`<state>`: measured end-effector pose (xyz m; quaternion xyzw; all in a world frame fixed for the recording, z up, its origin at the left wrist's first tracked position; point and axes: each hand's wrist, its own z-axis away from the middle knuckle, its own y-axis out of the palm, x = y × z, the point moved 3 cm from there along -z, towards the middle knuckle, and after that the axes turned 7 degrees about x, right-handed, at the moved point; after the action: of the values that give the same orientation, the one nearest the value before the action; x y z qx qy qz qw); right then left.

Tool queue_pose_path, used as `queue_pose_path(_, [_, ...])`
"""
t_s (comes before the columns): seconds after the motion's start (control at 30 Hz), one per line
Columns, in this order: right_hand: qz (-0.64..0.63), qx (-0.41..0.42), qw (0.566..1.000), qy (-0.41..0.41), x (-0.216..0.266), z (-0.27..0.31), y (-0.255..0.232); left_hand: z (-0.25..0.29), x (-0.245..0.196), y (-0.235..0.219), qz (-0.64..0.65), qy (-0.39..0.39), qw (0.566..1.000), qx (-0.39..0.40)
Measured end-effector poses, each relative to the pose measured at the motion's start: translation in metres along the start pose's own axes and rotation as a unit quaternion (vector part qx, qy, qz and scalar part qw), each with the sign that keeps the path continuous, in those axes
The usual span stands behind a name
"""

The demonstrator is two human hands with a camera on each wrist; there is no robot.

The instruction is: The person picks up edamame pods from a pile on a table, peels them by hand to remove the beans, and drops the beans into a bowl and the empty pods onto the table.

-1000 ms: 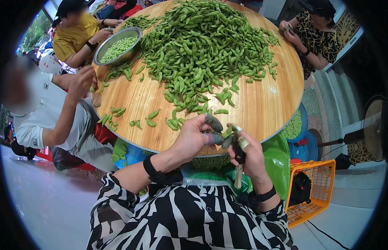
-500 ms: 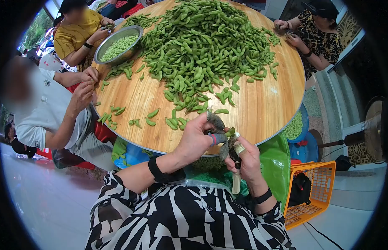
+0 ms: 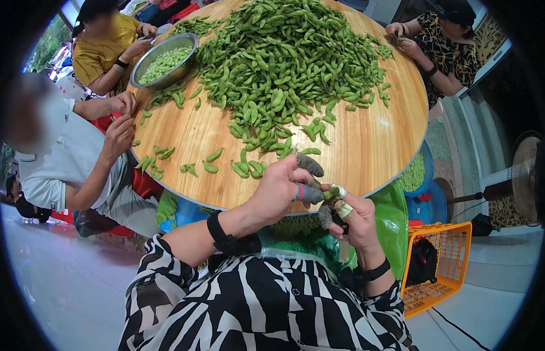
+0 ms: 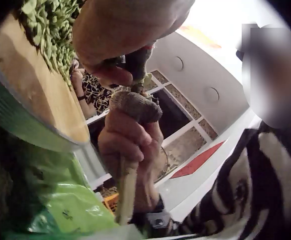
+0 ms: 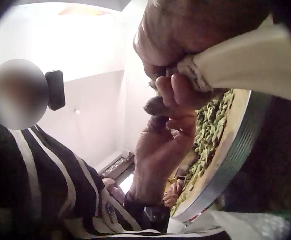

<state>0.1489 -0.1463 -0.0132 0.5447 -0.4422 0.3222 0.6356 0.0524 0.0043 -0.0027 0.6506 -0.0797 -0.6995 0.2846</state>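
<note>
My left hand (image 3: pixel 278 190) has dark grey covers on its thumb and a finger; thumb and a curled finger pinch one end of a green soybean pod (image 3: pixel 332 192). The pod lies between my two hands, over the table's near edge. My right hand (image 3: pixel 359 221), with pale wrapping on thumb and finger and a grey cover on another fingertip, meets the pod from the other side. Its curled fingers also grip a tool with a pale, straight handle (image 4: pixel 127 192) that sticks out below the fist; the tool's working end is hidden. A big heap of soybean pods (image 3: pixel 290 64) covers the round wooden table (image 3: pixel 196 137).
A metal bowl (image 3: pixel 187 58) of shelled beans stands at the back left. Loose pods (image 3: pixel 211 167) lie left of my hands. Blue basins (image 3: pixel 424 202), a green plastic sheet (image 3: pixel 389 216) and an orange crate (image 3: pixel 439 266) are at right. Other people sit around the table.
Both hands have shifted slightly right, still close together. The pod has moved right with them, and less of it shows. My left forefinger has spread away from the thumb.
</note>
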Motion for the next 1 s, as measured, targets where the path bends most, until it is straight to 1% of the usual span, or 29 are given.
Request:
queue_pose_path(0.03, [-0.008, 0.015, 1.0, -0.008, 0.0, 0.002, -0.001, 0.001, 0.0, 0.003, 0.045, -0.016, 0.999, 0.019])
queue_pose_path(0.07, [-0.015, 0.031, 0.999, -0.016, 0.0, 0.003, -0.002, 0.0, -0.001, 0.004, 0.045, -0.016, 0.999, 0.02])
queue_pose_path(0.1, [-0.014, 0.031, 0.999, -0.017, 0.002, 0.003, -0.001, 0.0, 0.0, 0.006, 0.093, -0.039, 0.994, 0.03])
queue_pose_path(0.13, [0.008, 0.012, 1.0, -0.022, 0.003, 0.005, 0.0, 0.0, 0.002, 0.008, 0.141, -0.062, 0.987, 0.039])
queue_pose_path(0.17, [0.03, -0.007, 0.999, -0.028, 0.003, 0.007, 0.0, 0.0, 0.004, 0.008, 0.141, -0.062, 0.987, 0.038])
queue_pose_path(0.2, [0.029, -0.006, 0.999, -0.027, 0.002, 0.007, -0.003, -0.002, 0.008, 0.006, 0.134, -0.081, 0.987, 0.038])
queue_pose_path(0.23, [0.155, 0.009, 0.985, -0.074, 0.003, 0.009, -0.008, -0.004, 0.013, 0.005, 0.127, -0.101, 0.986, 0.037])
queue_pose_path(0.27, [0.276, 0.023, 0.953, -0.12, 0.004, 0.011, -0.009, -0.004, 0.019, 0.006, 0.128, -0.103, 0.986, 0.036])
queue_pose_path(0.3, [0.276, 0.021, 0.954, -0.12, 0.003, 0.013, -0.009, -0.005, 0.023, 0.008, 0.123, -0.094, 0.988, 0.02])
queue_pose_path(0.33, [0.204, -0.005, 0.975, -0.083, 0.001, 0.014, -0.012, -0.007, 0.025, 0.009, 0.118, -0.083, 0.989, 0.005])
queue_pose_path(0.37, [0.131, -0.029, 0.99, -0.048, 0.0, 0.014, -0.015, -0.01, 0.024, 0.01, 0.117, -0.083, 0.99, 0.008])
queue_pose_path(0.4, [0.132, -0.029, 0.99, -0.048, 0.0, 0.016, -0.014, -0.011, 0.022, 0.011, 0.109, -0.084, 0.99, 0.012])
queue_pose_path(0.47, [0.201, -0.037, 0.978, -0.036, -0.002, 0.017, -0.013, -0.013, 0.021, 0.014, 0.104, -0.082, 0.991, 0.013])
queue_pose_path(0.5, [0.229, -0.029, 0.972, -0.049, -0.004, 0.017, -0.012, -0.013, 0.023, 0.013, 0.068, -0.082, 0.994, -0.015])
queue_pose_path(0.53, [0.228, -0.027, 0.972, -0.048, -0.003, 0.016, -0.011, -0.013, 0.023, 0.013, 0.03, -0.082, 0.995, -0.042])
queue_pose_path(0.57, [0.182, -0.046, 0.982, -0.021, -0.002, 0.015, -0.011, -0.014, 0.025, 0.013, 0.029, -0.082, 0.995, -0.042])
queue_pose_path(0.6, [0.136, -0.064, 0.989, 0.006, -0.002, 0.014, -0.011, -0.014, 0.025, 0.014, -0.016, -0.054, 0.998, -0.026])
queue_pose_path(0.63, [0.137, -0.065, 0.988, 0.004, -0.004, 0.012, -0.011, -0.016, 0.024, 0.016, -0.061, -0.024, 0.998, -0.01])
queue_pose_path(0.7, [0.182, -0.119, 0.975, -0.052, -0.013, 0.012, -0.011, -0.015, 0.025, 0.019, -0.066, -0.021, 0.998, -0.006])
queue_pose_path(0.73, [0.181, -0.117, 0.975, -0.05, -0.019, 0.013, -0.012, -0.013, 0.026, 0.02, -0.071, -0.019, 0.997, -0.003])
queue_pose_path(0.77, [0.23, -0.143, 0.961, -0.062, -0.022, 0.015, -0.015, -0.012, 0.027, 0.02, -0.071, -0.018, 0.997, -0.008])
queue_pose_path(0.8, [0.277, -0.167, 0.943, -0.075, -0.023, 0.015, -0.017, -0.012, 0.03, 0.02, -0.067, -0.017, 0.998, 0.007])
queue_pose_path(0.83, [0.384, -0.178, 0.899, -0.112, -0.018, 0.013, -0.014, -0.01, 0.032, 0.018, -0.064, -0.015, 0.998, 0.018])
queue_pose_path(0.87, [0.38, -0.166, 0.903, -0.114, -0.018, 0.012, -0.013, -0.008, 0.034, 0.014, -0.067, -0.012, 0.998, 0.006])
queue_pose_path(0.93, [0.489, -0.138, 0.847, -0.158, -0.015, 0.014, -0.009, -0.002, 0.038, 0.01, -0.097, -0.001, 0.994, 0.046])
queue_pose_path(0.97, [0.489, -0.133, 0.843, -0.179, -0.015, 0.012, -0.009, 0.004, 0.035, 0.007, -0.188, 0.066, 0.979, 0.036])
queue_pose_path(1.0, [0.486, -0.125, 0.845, -0.183, -0.011, 0.013, -0.01, 0.014, 0.022, 0.0, -0.192, 0.069, 0.979, 0.027])
